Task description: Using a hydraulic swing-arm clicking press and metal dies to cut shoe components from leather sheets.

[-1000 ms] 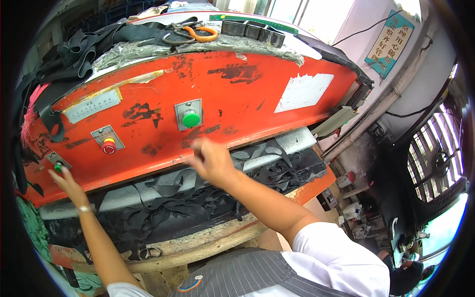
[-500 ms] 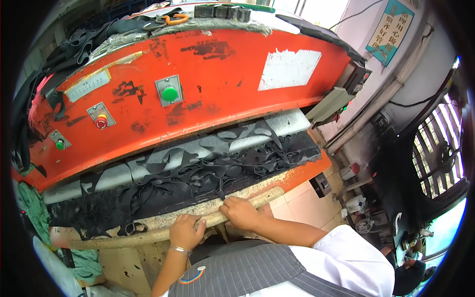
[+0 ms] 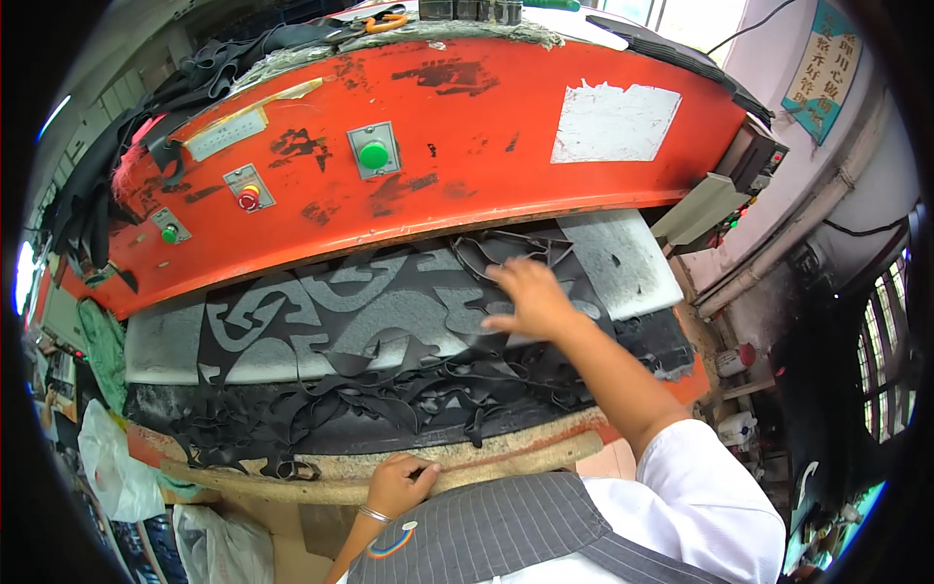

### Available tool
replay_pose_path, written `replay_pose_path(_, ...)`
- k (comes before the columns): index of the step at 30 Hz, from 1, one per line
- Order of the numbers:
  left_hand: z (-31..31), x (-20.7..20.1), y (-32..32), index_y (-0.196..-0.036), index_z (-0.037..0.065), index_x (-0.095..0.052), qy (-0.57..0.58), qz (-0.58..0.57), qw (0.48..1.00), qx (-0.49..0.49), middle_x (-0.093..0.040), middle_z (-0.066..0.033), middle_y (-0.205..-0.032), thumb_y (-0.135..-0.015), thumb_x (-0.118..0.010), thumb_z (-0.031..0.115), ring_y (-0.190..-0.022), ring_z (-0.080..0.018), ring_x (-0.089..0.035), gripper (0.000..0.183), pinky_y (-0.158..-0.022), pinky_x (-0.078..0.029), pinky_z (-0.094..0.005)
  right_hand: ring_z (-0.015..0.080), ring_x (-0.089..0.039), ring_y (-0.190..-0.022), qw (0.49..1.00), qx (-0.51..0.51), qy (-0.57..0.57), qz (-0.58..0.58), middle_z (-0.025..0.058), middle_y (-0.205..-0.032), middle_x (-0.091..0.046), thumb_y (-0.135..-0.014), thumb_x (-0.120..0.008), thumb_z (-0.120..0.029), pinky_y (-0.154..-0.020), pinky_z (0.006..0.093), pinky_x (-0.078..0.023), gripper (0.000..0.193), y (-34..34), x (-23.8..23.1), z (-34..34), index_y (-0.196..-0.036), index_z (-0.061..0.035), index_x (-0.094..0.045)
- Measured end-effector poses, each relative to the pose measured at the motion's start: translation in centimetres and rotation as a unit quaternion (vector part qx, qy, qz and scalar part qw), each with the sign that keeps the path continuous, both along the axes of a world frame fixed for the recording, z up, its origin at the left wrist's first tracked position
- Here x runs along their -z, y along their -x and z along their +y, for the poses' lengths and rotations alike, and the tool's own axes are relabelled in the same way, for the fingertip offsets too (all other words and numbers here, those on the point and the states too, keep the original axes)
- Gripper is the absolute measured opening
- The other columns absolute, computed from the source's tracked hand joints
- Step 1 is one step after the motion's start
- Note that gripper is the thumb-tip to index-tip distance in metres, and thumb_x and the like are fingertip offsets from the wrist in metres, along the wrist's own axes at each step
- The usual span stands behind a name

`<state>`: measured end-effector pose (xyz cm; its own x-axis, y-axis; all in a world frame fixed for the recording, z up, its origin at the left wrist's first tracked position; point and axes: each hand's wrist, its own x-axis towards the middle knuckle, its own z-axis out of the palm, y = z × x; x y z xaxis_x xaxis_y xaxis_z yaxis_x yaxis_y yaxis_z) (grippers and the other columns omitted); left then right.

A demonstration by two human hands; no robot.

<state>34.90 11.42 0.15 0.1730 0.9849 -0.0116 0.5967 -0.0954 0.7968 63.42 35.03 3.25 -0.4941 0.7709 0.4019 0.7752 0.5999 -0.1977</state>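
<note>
My right hand (image 3: 533, 302) reaches over the cut dark sheet (image 3: 341, 277) with its fingers spread, holding nothing. Just beyond its fingertips, a thin-walled metal cutting die (image 3: 525, 249) sits on the sheet near the orange beam. Curved openings in the sheet let the white cutting board (image 3: 623, 263) show through. At the near edge, my left hand (image 3: 397, 485) is curled on the tan padded rail (image 3: 506, 465), its thumb bent in; the far fingertips are hidden. Tangled dark scraps (image 3: 389, 399) lie between board and rail.
The orange press beam (image 3: 467, 136) spans the far side, with a green button (image 3: 374, 154) and a red knob (image 3: 249, 198). A grey control box (image 3: 696, 206) juts out at its right end. Plastic bags (image 3: 117, 467) are at the lower left.
My right hand has left the rail and moved forward over the sheet, opening. Much more of the board, cut sheet and die shows out from under the beam. My left hand stays at the rail.
</note>
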Motion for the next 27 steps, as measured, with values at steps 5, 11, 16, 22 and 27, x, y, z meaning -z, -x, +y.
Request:
replay_pose_path(5,1.9,-1.1,-4.2,-0.084,0.006,-0.072,0.006,-0.052,0.999,0.000,-0.064,-0.0079,-0.070,-0.084,-0.069,0.022,-0.065,-0.0223,-0.061,0.016,-0.061,-0.048,-0.0331,0.0438,-0.032,-0.133,0.985,0.075,0.066,-0.138,0.0292,-0.139,-0.039,-0.064,-0.071,-0.066,-0.110,0.0541,-0.023,0.095,0.9,0.5,5.5,-0.139,-0.0161,-0.042)
replay_pose_path(11,2.5,-2.5,-7.7,-0.092,0.006,-0.072,0.021,-0.058,0.997,0.048,-0.065,-0.0066,-0.076,-0.085,-0.068,0.021,-0.071,-0.0180,-0.062,0.017,-0.062,-0.048,-0.0291,0.0422,-0.039,-0.123,0.998,0.014,0.045,-0.040,0.0280,-0.135,-0.040,-0.060,-0.078,-0.054,-0.105,0.0519,-0.028,0.078,-0.6,-0.1,5.3,-0.122,-0.0116,-0.056)
replay_pose_path(16,3.1,-3.5,-9.2,-0.126,0.004,-0.055,0.081,-0.263,0.960,-0.055,-0.064,-0.0095,-0.107,-0.088,-0.066,0.014,-0.096,-0.0151,-0.061,0.040,-0.082,-0.050,-0.0297,0.0421,-0.038,-0.121,0.984,-0.035,0.052,0.165,0.0261,-0.131,-0.041,-0.053,-0.085,-0.049,-0.102,0.0509,-0.029,0.081,-4.9,-3.4,-2.2,-0.115,-0.0062,-0.055)
replay_pose_path(22,5.4,-4.2,-12.1,-0.140,0.003,-0.033,0.103,-0.648,0.754,-0.041,-0.055,-0.0122,-0.125,-0.096,-0.058,0.025,-0.114,-0.0205,-0.055,0.055,-0.099,-0.044,-0.0365,0.0458,-0.041,-0.120,0.940,-0.245,0.121,0.202,0.0294,-0.134,-0.039,-0.060,-0.084,-0.048,-0.100,0.0520,-0.032,0.073,-3.4,-4.7,-11.4,-0.116,-0.0096,-0.056)
replay_pose_path(27,2.9,-6.1,-10.5,-0.132,0.002,-0.040,0.101,-0.681,0.723,-0.055,-0.057,-0.0126,-0.119,-0.092,-0.064,0.022,-0.108,-0.0232,-0.059,0.050,-0.096,-0.048,-0.0389,0.0521,-0.034,-0.127,0.943,-0.288,0.098,0.133,0.0340,-0.143,-0.028,-0.071,-0.075,-0.045,-0.103,0.0551,-0.031,0.062,0.1,-4.9,-14.0,-0.125,-0.0193,-0.059)
